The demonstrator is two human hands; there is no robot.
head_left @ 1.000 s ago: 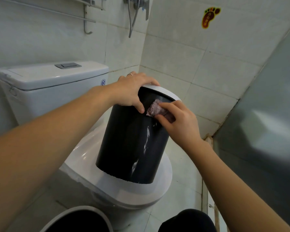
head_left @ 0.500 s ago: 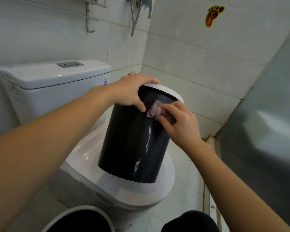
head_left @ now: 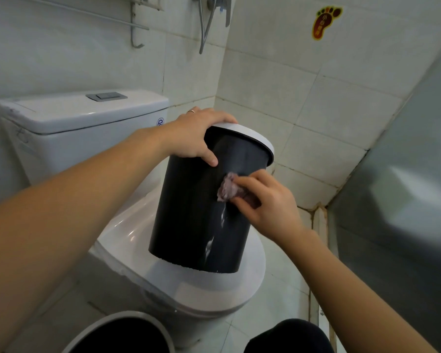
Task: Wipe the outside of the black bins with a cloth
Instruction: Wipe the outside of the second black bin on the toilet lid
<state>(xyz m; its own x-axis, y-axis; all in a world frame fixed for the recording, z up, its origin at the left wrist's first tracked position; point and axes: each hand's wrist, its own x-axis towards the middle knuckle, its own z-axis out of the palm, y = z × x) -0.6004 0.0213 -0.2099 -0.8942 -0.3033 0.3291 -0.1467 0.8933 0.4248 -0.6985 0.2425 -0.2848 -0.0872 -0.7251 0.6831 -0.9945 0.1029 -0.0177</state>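
A black bin (head_left: 189,220) with a white rim stands tilted on the closed toilet lid (head_left: 242,289). My left hand (head_left: 196,135) grips the bin's rim at the top, thumb down on the black side. My right hand (head_left: 267,202) pinches a small pinkish-grey cloth (head_left: 227,187) and presses it against the bin's right side, below the rim. A wet streak runs down the bin wall under the cloth. The rim of a second black bin (head_left: 120,335) shows at the bottom edge.
The white toilet cistern (head_left: 79,118) stands behind at the left. Tiled walls close the corner behind the bin. A grey frosted panel (head_left: 405,187) rises at the right. A shower hose (head_left: 206,24) hangs above. A dark knee (head_left: 288,337) is at the bottom.
My right hand with the cloth has slid down the bin's side, away from the rim. My left hand keeps its hold on the rim.
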